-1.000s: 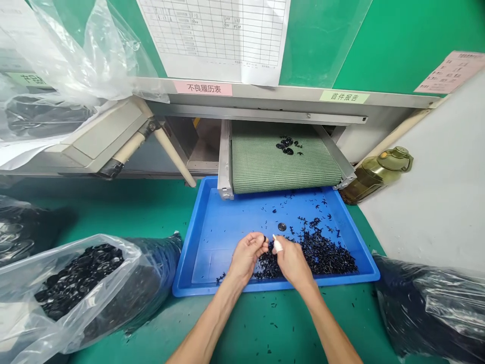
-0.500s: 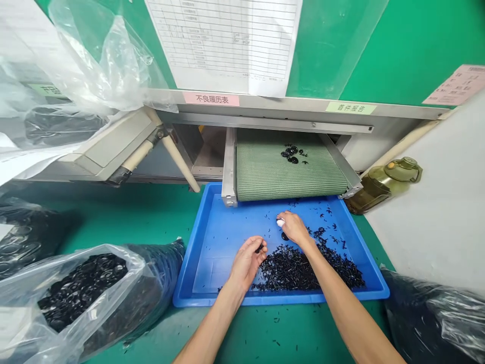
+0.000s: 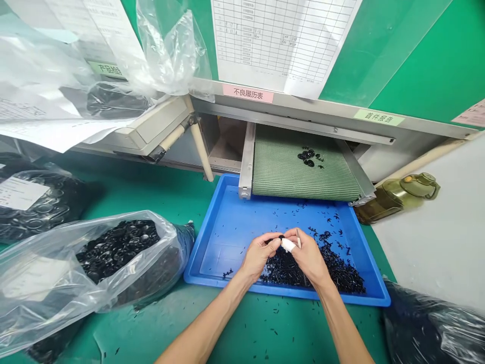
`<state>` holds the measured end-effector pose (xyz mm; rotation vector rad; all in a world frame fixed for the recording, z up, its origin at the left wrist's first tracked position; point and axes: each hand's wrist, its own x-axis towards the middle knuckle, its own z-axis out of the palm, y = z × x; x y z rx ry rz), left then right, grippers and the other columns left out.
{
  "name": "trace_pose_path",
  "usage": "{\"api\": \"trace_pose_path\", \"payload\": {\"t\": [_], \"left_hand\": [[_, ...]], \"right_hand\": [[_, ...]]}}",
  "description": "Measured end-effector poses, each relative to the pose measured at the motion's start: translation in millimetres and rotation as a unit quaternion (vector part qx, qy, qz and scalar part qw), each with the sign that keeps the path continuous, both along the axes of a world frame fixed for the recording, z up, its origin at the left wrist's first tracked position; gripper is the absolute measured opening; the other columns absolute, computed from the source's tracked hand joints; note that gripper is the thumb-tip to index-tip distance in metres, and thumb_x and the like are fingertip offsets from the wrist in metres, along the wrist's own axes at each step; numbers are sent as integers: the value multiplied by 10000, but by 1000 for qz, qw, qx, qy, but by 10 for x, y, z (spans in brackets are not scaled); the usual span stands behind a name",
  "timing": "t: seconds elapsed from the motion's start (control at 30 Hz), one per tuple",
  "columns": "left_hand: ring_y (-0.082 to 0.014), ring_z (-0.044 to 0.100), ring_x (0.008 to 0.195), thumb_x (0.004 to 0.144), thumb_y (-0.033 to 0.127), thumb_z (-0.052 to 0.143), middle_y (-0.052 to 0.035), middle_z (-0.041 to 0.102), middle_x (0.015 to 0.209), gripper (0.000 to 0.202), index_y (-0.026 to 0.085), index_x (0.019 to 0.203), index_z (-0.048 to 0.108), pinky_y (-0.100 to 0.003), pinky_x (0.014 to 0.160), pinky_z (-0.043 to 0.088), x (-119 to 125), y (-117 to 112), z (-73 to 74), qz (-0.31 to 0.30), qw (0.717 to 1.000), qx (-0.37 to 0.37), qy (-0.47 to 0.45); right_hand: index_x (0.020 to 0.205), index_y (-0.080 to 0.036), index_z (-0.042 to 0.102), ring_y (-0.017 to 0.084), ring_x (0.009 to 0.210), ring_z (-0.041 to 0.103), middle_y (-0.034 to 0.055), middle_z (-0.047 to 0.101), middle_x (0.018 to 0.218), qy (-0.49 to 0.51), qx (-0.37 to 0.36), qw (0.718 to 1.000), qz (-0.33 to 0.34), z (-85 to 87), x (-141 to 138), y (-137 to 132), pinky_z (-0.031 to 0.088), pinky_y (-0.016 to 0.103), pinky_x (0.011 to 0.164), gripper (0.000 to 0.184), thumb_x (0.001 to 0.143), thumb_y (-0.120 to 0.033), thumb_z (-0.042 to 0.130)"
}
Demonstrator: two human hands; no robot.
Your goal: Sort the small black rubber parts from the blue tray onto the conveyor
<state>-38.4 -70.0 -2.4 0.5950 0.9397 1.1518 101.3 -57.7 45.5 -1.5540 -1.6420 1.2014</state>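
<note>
Well, where do the hands sit?

Both are held together above the tray point(image 3: 223, 242), near its front rim. The left hand point(image 3: 259, 255) is on the left, and the right hand point(image 3: 308, 255) is on the right.

And what do they hold?

A small black piece point(image 3: 281, 236), located above the tray. The fingers of both hands are closed on it from either side, though the exact contact is partly hidden. A white wrap point(image 3: 288, 245) covers one fingertip of the right hand.

Does the piece touch the tray?

No. It is held clear of the tray, above the left end of a heap of black pins point(image 3: 314, 270).

What else lies about the tray?

Loose pins are scattered across the tray floor. More lie on the green bench point(image 3: 242, 328) in front of the tray.

What is beyond it?

Past the far rim, a green mesh belt point(image 3: 303, 177) overhangs the tray and carries a small cluster of black rings point(image 3: 306, 157).

And to the sides?

Left of the tray, a clear bag point(image 3: 49, 283) holds more black rings. Beyond the tray's far right corner, an olive bottle point(image 3: 397, 197) lies on its side.
</note>
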Motion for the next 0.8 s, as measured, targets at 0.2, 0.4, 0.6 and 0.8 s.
{"api": "trace_pose_path", "payload": {"t": [0.2,0.4,0.6,0.8], "left_hand": [[-71,401,573,663,420,750,-8,565,697,370,129,869,648,-200,499,250,-9,9,71,1,999,-3,-47],[-70,441,598,686,361,739,-64,635,814,331,126,880,611,-185,480,251,-20,19,96,-28,996,-25,-79],[-63,418,596,682,363,737,-45,591,753,370,94,915,633,-183,488,252,-12,24,82,-41,995,-45,-76],[-62,401,591,715,395,705,-27,561,740,353,101,894,628,-188,498,255,-4,16,71,-56,996,-27,-63]], "right_hand": [[1113,-203,503,169,961,560,64,600,1060,-97,113,983,112,48,96,-78,432,307,838,347,829,-155,309],[1262,-176,417,179,691,586,65,641,874,-309,179,921,157,23,194,-101,423,273,615,464,825,-73,297],[977,-199,534,189,828,536,51,589,867,-426,257,840,216,50,179,-45,396,259,660,283,836,-41,346],[967,-210,550,185,776,484,36,570,833,-435,290,820,232,41,187,11,390,274,694,289,827,-21,381]]}}
